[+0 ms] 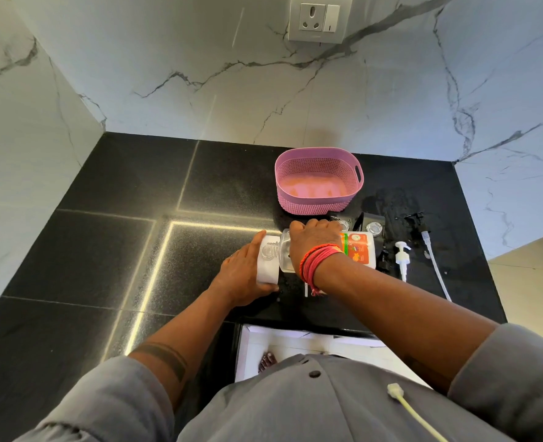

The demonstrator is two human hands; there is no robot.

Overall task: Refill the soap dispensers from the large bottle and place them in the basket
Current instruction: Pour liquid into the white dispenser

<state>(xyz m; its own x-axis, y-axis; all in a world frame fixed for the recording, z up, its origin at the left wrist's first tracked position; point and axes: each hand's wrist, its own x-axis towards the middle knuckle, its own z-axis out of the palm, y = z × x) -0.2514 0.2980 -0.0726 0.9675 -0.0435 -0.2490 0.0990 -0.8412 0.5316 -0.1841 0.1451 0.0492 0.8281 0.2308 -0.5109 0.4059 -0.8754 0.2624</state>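
At frame centre, the left hand (243, 275) wraps its grip around a white soap dispenser (267, 261) standing on the black table (104, 250). The right hand (314, 242) closes over the large bottle (357, 248), tipped sideways, neck meeting the dispenser's mouth. The pink basket (319, 181) sits just above; a white pump (402, 256) lies at right.

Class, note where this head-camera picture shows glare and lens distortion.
Head view: bright glare streaks run along the counter seams left of the left hand; the wide lens bends the marble wall edges outward; the basket stays sharp and evenly lit.
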